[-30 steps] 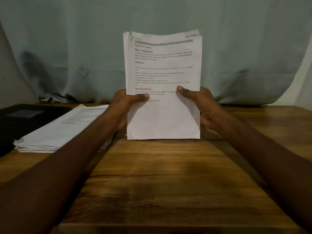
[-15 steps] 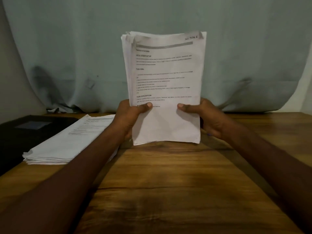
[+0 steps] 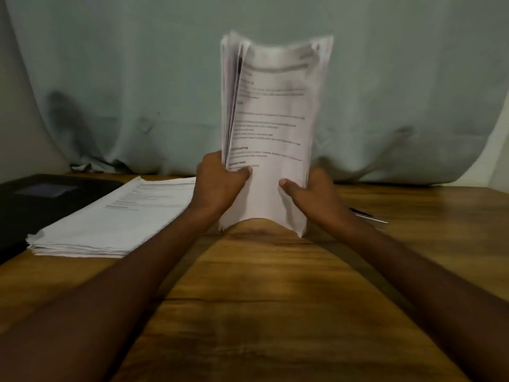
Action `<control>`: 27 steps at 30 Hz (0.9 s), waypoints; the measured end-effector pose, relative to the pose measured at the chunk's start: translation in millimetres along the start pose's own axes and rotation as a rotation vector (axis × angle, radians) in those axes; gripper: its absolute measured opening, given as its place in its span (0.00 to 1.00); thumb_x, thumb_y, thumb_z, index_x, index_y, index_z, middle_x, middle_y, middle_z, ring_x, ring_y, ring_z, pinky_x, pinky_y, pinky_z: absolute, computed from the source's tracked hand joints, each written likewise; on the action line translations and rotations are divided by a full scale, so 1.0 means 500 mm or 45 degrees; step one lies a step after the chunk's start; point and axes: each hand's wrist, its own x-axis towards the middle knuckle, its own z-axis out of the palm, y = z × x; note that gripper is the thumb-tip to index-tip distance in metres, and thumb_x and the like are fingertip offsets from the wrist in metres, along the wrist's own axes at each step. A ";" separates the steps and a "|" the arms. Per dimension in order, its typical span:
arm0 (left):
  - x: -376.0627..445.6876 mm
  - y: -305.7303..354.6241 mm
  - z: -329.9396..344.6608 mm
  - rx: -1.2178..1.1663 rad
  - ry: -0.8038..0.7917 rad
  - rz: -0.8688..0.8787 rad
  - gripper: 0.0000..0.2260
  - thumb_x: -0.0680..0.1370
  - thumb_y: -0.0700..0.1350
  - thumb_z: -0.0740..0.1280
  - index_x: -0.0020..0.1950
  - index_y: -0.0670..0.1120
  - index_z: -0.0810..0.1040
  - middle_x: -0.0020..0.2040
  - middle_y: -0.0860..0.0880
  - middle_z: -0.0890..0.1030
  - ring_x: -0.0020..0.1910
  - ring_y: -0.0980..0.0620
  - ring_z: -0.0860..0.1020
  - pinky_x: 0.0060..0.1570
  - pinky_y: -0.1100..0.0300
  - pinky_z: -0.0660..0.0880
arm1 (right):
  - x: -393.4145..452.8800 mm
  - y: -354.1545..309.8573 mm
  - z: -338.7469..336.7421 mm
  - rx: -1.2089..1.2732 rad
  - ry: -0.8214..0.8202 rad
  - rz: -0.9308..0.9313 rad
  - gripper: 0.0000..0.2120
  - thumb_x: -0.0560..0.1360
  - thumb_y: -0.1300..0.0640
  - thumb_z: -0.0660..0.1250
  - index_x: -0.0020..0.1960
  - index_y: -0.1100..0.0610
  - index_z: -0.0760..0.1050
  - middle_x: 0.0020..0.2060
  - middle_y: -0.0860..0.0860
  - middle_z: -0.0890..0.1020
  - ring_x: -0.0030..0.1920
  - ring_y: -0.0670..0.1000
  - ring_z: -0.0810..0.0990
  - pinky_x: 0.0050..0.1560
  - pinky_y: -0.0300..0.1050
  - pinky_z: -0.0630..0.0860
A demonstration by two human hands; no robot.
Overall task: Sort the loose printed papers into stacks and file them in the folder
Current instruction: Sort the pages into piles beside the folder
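Observation:
I hold a thick bundle of printed papers point(image 3: 271, 125) upright over the middle of the wooden table point(image 3: 275, 299). My left hand point(image 3: 217, 183) grips its lower left edge, thumb on the front page. On the lower right edge, my right hand point(image 3: 311, 194) grips it the same way. The sheets fan apart along the left side and the bottom edge bows upward. The print is blurred. A second stack of papers point(image 3: 110, 219) lies flat on the table to the left. Left of that lies a black folder point(image 3: 41, 199), closed.
A pen point(image 3: 366, 216) lies on the table just behind my right wrist. A pale cloth backdrop point(image 3: 137, 78) hangs along the table's far edge.
The bundle has turned and curled, its left edge fanning open and its bottom edge dropping toward the table. Both hands have shifted slightly lower and closer together. The pen has come into view.

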 end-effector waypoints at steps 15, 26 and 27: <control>-0.023 -0.017 0.010 0.093 0.000 -0.085 0.22 0.78 0.48 0.74 0.70 0.42 0.77 0.63 0.44 0.82 0.60 0.45 0.82 0.57 0.47 0.82 | 0.000 0.021 -0.020 -0.067 -0.095 0.159 0.23 0.79 0.60 0.71 0.73 0.57 0.73 0.63 0.51 0.81 0.48 0.43 0.78 0.43 0.33 0.73; -0.026 -0.018 0.014 0.163 -0.020 -0.095 0.22 0.78 0.46 0.74 0.70 0.42 0.78 0.65 0.45 0.82 0.61 0.45 0.81 0.60 0.47 0.80 | 0.004 0.035 -0.033 -0.115 -0.283 0.251 0.29 0.78 0.56 0.73 0.76 0.55 0.68 0.66 0.49 0.78 0.61 0.49 0.78 0.53 0.41 0.75; -0.028 -0.018 0.014 0.175 -0.029 -0.061 0.21 0.79 0.46 0.74 0.70 0.42 0.78 0.65 0.45 0.82 0.60 0.46 0.81 0.60 0.49 0.80 | 0.005 0.040 -0.032 -0.060 -0.288 0.255 0.30 0.77 0.58 0.74 0.76 0.55 0.68 0.66 0.48 0.78 0.62 0.49 0.78 0.53 0.40 0.75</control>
